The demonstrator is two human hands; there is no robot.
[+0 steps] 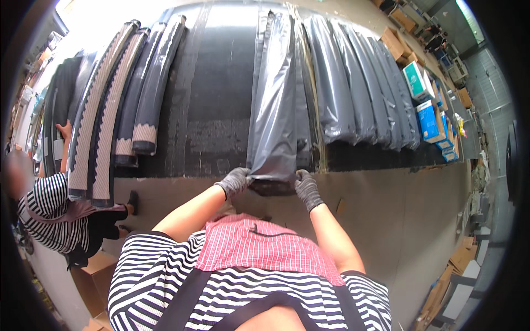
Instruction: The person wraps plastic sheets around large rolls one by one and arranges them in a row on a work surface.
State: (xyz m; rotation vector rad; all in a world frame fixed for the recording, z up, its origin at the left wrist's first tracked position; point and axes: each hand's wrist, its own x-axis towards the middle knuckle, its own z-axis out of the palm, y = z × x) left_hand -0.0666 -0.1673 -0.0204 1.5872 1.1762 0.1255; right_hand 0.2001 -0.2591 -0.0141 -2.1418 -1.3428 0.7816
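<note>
A long grey plastic sleeve (273, 127) lies lengthwise on the black table, its near end hanging at the front edge. My left hand (236, 182), in a grey glove, grips the left corner of that end. At the right corner my gloved right hand (308, 187) pinches the plastic too. Between them the sleeve's mouth looks dark, and what is inside cannot be made out. Right of it lie several filled grey plastic packages (331, 88) side by side. To the left are clear-wrapped rolls (157, 88) of dark and beige patterned material.
The black table (215, 110) spans the view. Blue boxes (429, 121) and a green-white box (417, 81) stand at its right end. On the left a co-worker in a striped shirt (55, 196) reaches to the table. A cardboard box (99, 276) sits on the floor behind.
</note>
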